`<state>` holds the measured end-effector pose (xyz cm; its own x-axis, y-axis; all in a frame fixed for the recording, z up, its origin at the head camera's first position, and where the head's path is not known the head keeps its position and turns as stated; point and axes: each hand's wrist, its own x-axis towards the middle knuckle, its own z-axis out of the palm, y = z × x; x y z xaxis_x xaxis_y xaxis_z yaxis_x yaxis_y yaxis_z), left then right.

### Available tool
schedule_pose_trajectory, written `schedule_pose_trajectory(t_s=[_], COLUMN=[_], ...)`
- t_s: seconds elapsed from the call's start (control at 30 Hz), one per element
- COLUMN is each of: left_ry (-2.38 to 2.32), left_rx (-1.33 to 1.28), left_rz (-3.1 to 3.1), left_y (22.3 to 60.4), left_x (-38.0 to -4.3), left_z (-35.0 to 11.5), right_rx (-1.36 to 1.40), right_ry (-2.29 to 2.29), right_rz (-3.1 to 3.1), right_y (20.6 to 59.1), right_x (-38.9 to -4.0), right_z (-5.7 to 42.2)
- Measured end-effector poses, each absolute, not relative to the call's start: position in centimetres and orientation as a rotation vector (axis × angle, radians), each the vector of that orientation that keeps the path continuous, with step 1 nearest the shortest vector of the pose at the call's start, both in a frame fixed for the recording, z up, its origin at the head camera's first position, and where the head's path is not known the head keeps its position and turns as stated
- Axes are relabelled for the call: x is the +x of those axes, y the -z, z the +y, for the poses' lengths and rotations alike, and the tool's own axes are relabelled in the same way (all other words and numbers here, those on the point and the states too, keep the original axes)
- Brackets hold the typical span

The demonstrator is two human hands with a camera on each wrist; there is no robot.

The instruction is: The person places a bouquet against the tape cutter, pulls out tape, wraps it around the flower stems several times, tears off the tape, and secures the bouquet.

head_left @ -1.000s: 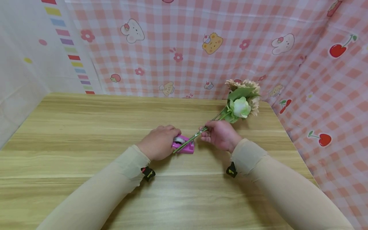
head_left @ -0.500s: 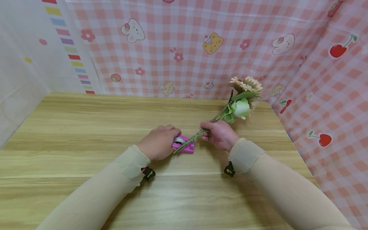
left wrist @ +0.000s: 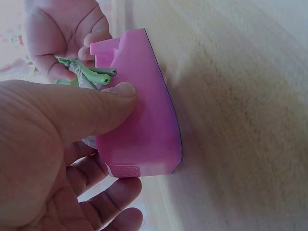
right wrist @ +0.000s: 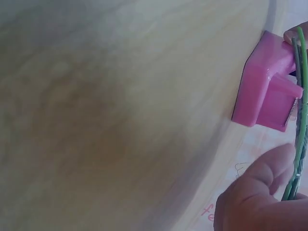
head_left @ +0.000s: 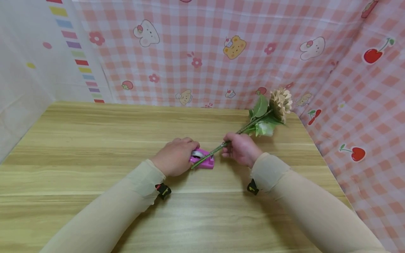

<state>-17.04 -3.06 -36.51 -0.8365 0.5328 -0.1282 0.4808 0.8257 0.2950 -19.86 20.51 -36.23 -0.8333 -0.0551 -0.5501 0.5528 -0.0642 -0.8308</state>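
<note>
My left hand (head_left: pixel 175 158) grips a pink tape dispenser (head_left: pixel 207 164) on the table, its thumb along the side wall in the left wrist view. A roll of clear tape (head_left: pixel 197 154) sits inside the dispenser. Between thumb and fingers, my right hand (head_left: pixel 243 149) pinches the green stems (head_left: pixel 218 149) of a small flower bunch. A beige flower (head_left: pixel 281 104) and a paler green-white rose (head_left: pixel 265 129) with leaves point to the back right. The lower stem ends cross above the dispenser; clear wrap surrounds the bundled stems (left wrist: pixel 98 76) near their cut ends.
The wood-grain table (head_left: pixel 95 140) runs back to a pink checked cloth (head_left: pixel 177 52) hung behind it. Another stretch of this cloth hangs along the right side. Black wrist cameras (head_left: pixel 163 190) are strapped under both sleeves.
The flower bunch has turned about its stems in my right fingers: the beige flower now faces up front and the rose has rolled underneath. My left hand and the dispenser stay put.
</note>
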Motion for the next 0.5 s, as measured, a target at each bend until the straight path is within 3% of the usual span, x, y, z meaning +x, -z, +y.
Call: schedule_pose_trajectory(t_s=[0.5], left_ry=[-0.380], left_rx=[0.770], left_rz=[2.799], left_y=[36.51], left_x=[-16.97], left_z=[-3.01], right_rx=[0.469], right_ry=[1.836], right_rz=[1.793], right_y=[35.71], right_x=[-19.71], right_z=[20.99])
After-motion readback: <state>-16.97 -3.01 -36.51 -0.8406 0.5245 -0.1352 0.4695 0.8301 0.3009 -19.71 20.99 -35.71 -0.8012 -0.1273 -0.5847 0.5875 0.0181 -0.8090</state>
